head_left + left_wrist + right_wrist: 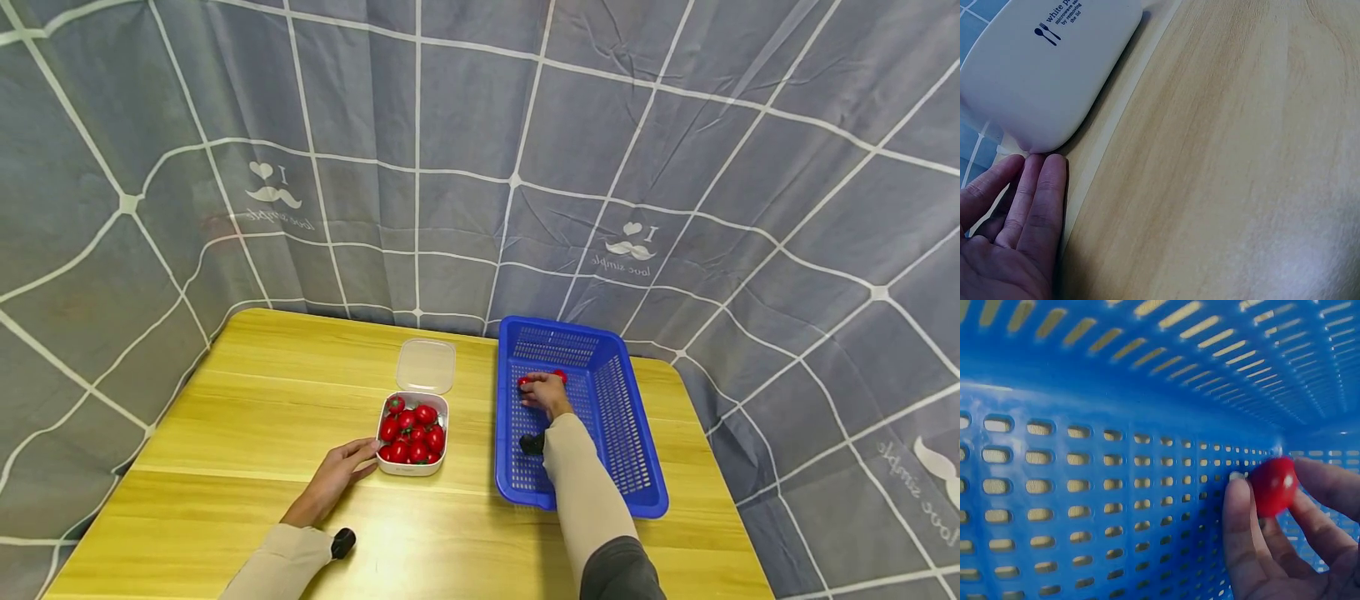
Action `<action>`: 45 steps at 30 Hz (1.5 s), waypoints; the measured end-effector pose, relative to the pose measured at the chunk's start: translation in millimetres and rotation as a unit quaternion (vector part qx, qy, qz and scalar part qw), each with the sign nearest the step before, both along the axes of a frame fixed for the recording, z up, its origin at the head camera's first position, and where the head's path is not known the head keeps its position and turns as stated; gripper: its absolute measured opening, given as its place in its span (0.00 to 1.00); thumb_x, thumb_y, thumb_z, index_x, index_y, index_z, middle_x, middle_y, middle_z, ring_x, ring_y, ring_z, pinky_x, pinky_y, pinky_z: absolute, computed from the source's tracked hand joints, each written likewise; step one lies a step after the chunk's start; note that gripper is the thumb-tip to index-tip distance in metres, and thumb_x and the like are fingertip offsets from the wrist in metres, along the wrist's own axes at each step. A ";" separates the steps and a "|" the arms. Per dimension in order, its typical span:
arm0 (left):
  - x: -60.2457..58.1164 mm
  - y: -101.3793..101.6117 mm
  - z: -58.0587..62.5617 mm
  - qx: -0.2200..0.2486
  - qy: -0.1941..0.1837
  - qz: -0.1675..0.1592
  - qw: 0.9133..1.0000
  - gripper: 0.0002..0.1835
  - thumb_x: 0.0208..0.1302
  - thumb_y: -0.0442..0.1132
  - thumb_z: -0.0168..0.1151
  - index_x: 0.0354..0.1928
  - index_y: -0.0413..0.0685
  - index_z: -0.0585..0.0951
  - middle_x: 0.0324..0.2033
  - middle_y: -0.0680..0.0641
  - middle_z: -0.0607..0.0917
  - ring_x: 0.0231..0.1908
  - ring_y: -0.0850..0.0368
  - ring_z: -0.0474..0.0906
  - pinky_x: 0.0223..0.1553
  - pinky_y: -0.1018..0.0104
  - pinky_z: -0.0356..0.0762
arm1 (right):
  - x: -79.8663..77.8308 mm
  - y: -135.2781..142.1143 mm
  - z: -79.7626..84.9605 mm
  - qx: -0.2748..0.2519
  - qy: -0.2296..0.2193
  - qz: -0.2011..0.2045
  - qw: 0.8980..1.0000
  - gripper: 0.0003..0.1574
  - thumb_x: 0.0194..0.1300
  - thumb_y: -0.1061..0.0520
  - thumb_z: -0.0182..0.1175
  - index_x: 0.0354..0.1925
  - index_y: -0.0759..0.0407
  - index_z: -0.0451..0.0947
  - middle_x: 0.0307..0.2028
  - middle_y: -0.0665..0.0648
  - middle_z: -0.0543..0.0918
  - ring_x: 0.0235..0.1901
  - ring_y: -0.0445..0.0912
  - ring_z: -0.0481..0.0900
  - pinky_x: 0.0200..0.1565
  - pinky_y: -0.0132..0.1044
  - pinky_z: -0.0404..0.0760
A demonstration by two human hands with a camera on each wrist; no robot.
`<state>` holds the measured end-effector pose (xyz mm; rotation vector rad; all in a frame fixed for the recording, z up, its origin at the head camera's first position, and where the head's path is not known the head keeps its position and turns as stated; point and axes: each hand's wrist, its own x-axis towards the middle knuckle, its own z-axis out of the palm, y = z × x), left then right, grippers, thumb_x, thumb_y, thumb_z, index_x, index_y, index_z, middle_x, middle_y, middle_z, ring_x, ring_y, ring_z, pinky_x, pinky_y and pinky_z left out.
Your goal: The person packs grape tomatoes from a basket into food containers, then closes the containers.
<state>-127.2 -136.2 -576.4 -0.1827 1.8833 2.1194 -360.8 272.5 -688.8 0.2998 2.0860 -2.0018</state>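
Note:
Inside the blue plastic basket (652,492), my right hand (547,394) pinches a red cherry tomato (1275,487) between thumb and fingers. A second cherry tomato (559,376) lies on the basket floor just beyond that hand. On the left, my left hand (341,473) has its fingers nearly straight, their tips at the lower edge of a white food box (1054,75). Red cherry tomatoes (417,434), several with green stem ends, fill the box close to its rim. Its clear lid (426,365) lies folded back behind it.
Both the box and the basket stand on a yellow wood table (247,400), the basket to the right. A grey curtain (465,208) with white grid lines hangs around the back and sides. The basket's slotted walls rise around my right hand.

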 end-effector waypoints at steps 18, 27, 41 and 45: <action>-0.5 0.5 -2.1 0.001 0.001 0.006 1.000 0.31 0.73 0.44 0.53 0.64 0.23 0.63 0.64 0.29 0.65 0.66 0.38 0.62 0.61 0.61 0.74 | 83.9 -57.8 135.7 0.068 -0.091 0.031 0.993 0.24 0.57 0.71 0.64 0.52 0.74 0.71 0.31 0.61 0.82 0.20 0.44 0.81 0.30 0.36 0.88; 0.1 0.1 -1.8 -0.003 0.000 -0.002 1.000 0.31 0.73 0.44 0.52 0.65 0.23 0.62 0.65 0.29 0.64 0.66 0.38 0.61 0.61 0.61 0.74 | 105.8 -63.8 174.5 0.022 -0.074 0.044 0.996 0.12 0.63 0.68 0.60 0.44 0.74 0.72 0.27 0.56 0.82 0.22 0.41 0.80 0.36 0.34 0.88; 0.8 -1.0 -0.7 -0.003 0.004 -0.010 1.000 0.32 0.73 0.46 0.52 0.66 0.23 0.61 0.66 0.29 0.64 0.66 0.39 0.61 0.62 0.60 0.72 | 99.9 -61.4 172.2 -0.009 -0.013 0.020 1.000 0.09 0.63 0.69 0.61 0.41 0.74 0.73 0.29 0.56 0.81 0.26 0.46 0.83 0.38 0.38 0.88; 0.6 -0.2 -1.0 -0.005 0.003 -0.008 1.000 0.32 0.73 0.46 0.52 0.66 0.24 0.61 0.65 0.29 0.64 0.66 0.39 0.61 0.62 0.60 0.73 | 103.1 -62.5 180.1 -0.020 0.006 0.016 1.000 0.13 0.63 0.69 0.60 0.45 0.77 0.72 0.31 0.56 0.81 0.28 0.47 0.83 0.46 0.47 0.85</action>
